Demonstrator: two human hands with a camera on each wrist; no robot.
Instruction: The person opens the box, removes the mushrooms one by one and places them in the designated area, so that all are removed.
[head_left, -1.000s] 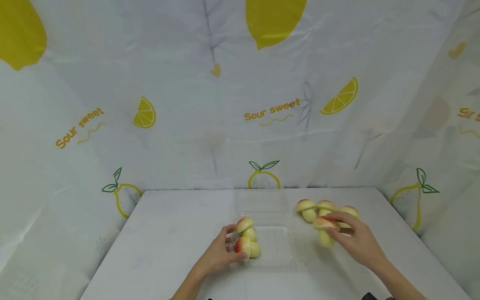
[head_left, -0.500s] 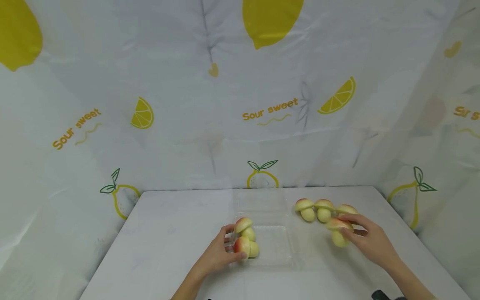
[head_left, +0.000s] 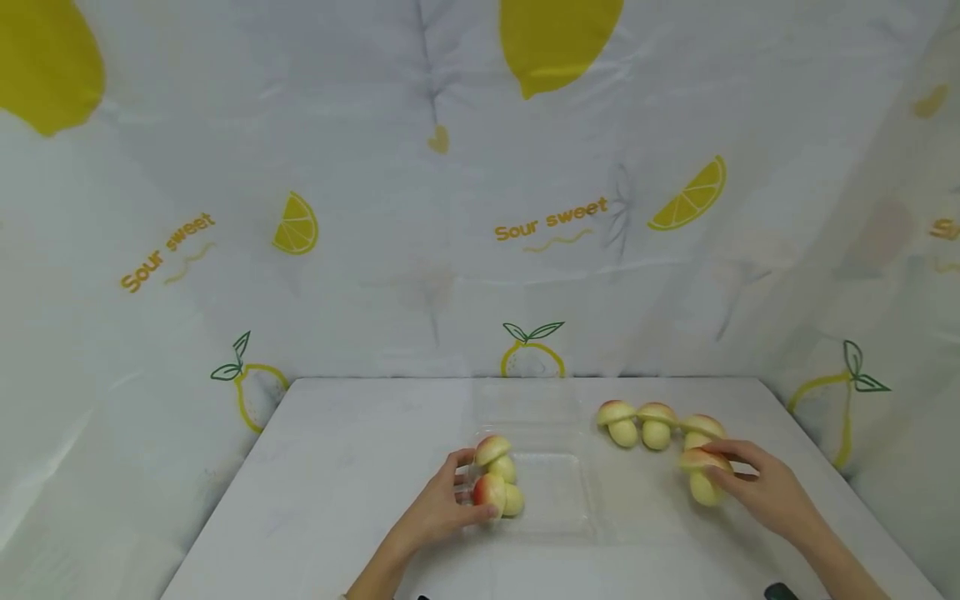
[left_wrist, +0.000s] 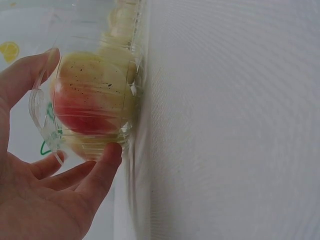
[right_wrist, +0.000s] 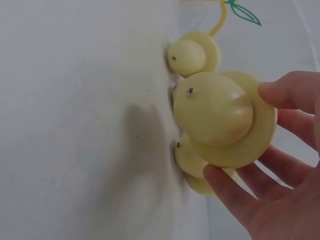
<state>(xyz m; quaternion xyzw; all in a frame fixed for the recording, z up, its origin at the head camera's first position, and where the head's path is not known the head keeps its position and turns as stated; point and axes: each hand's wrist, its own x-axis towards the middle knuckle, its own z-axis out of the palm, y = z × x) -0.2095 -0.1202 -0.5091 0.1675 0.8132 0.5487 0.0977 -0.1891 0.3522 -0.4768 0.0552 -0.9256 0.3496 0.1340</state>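
Mushroom toy [head_left: 703, 477] sits pinched in the right hand [head_left: 765, 492], just off the tabletop [head_left: 337, 467], near three more mushrooms [head_left: 656, 425]. Left hand [head_left: 435, 508] curls around the clear tray [head_left: 555, 500], fingers against two mushrooms [head_left: 497, 483] inside.

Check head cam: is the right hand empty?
No, the right hand grips a toy mushroom by its cap, beside three more on the table.

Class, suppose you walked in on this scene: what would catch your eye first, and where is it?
The right hand holds a toy mushroom just off the table, near three more in a row. The left hand grips a clear box with two mushrooms inside, under lemon-print sheeting.
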